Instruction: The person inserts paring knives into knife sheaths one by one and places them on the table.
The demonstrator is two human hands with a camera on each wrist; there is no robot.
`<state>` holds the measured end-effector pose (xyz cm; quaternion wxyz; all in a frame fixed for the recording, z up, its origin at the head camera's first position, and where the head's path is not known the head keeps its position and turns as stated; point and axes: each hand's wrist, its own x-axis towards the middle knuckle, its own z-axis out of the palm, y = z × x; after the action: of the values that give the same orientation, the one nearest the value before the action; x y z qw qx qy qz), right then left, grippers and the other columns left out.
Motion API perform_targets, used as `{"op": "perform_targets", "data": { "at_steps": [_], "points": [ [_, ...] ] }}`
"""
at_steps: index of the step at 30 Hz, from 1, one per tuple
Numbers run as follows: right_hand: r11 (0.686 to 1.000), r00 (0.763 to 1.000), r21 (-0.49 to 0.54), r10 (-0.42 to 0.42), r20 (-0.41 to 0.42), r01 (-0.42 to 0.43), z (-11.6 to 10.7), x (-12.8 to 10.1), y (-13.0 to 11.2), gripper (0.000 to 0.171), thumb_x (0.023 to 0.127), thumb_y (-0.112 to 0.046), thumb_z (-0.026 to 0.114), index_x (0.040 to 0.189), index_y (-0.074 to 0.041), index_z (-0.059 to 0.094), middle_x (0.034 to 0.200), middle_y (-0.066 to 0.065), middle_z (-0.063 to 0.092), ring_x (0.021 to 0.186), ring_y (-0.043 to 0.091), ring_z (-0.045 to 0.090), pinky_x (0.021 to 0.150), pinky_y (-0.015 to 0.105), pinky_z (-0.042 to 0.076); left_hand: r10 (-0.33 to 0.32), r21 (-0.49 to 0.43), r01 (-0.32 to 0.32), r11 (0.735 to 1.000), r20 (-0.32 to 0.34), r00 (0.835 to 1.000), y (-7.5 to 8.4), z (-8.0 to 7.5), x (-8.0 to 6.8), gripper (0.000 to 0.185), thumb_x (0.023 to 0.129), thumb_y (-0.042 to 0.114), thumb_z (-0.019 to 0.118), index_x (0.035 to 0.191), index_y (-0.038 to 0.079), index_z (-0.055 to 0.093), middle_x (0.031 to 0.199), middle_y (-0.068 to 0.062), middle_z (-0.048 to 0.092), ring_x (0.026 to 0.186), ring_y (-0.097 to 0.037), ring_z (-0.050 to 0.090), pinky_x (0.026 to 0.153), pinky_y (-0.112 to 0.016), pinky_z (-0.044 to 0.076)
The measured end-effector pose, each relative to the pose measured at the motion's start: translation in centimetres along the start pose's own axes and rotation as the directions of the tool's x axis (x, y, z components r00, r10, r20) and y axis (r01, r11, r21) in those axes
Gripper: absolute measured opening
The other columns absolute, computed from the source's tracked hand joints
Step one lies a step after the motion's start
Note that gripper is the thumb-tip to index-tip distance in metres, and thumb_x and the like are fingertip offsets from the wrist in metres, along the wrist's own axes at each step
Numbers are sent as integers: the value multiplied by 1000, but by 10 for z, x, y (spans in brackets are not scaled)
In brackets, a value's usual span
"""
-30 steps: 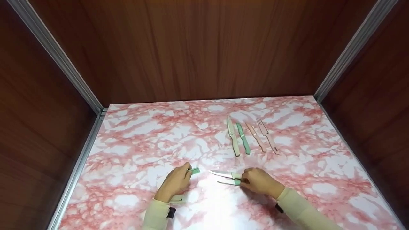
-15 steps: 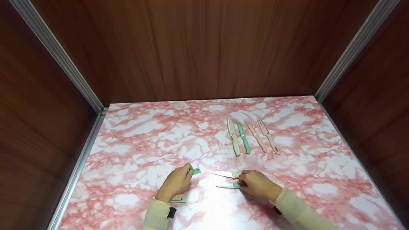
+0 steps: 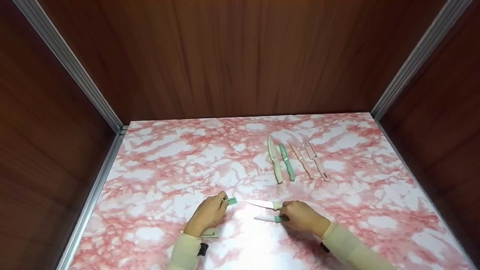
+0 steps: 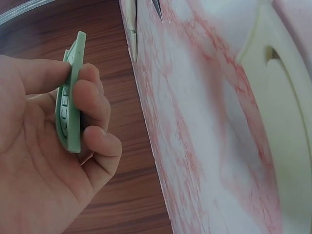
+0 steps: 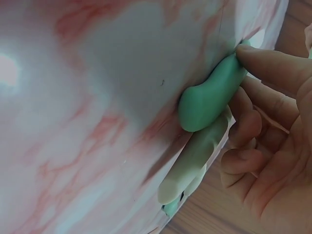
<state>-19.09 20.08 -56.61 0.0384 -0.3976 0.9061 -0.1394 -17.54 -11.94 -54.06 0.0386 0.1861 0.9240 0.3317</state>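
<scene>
Pink marbled tabletop (image 3: 157, 176), walled by dark wood. Left hand (image 3: 205, 215) pinches a green blade sheath (image 3: 230, 201). Just beside it, right hand (image 3: 302, 217) curls around a green-handled knife (image 3: 269, 218), with a pale-handled knife (image 3: 264, 204) just beyond. Seemingly mid-sheathing; next, the blade tip must meet the sheath mouth. Farther off, four sheathed knives (image 3: 296, 161).

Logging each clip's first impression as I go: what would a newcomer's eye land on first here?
Probably the two hands low on the pink-and-white marbled tabletop. The left hand pinches a flat green plastic blade sheath, while the right hand grips the handles of two small bare-bladed knives pointing left. Next, farther back and to the right, a neat row of four pastel knives lies on the same surface.
</scene>
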Motion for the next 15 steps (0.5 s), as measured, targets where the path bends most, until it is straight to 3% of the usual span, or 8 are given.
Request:
{"op": "perform_targets", "data": {
  "at_steps": [7,15],
  "points": [
    [999,1000,46,16,6,-16,1,-1,-4,12,78,-12,77,81,-12,66,71,-6,55,61,4,48,56,26,44,-4,-30,4,1000,19,1000,2,-2,-1,12,100,15,43,92,11,52,64,7,43,50,-6,37,47,-23,32],
    [999,999,10,-47,-6,47,0,1,-4,9,82,-11,71,79,-14,63,75,-6,51,63,5,47,59,28,46,5,-29,-5,1000,12,1000,2,-4,2,12,101,16,42,92,12,50,65,6,41,53,-8,37,50,-25,33]
  ]
}}
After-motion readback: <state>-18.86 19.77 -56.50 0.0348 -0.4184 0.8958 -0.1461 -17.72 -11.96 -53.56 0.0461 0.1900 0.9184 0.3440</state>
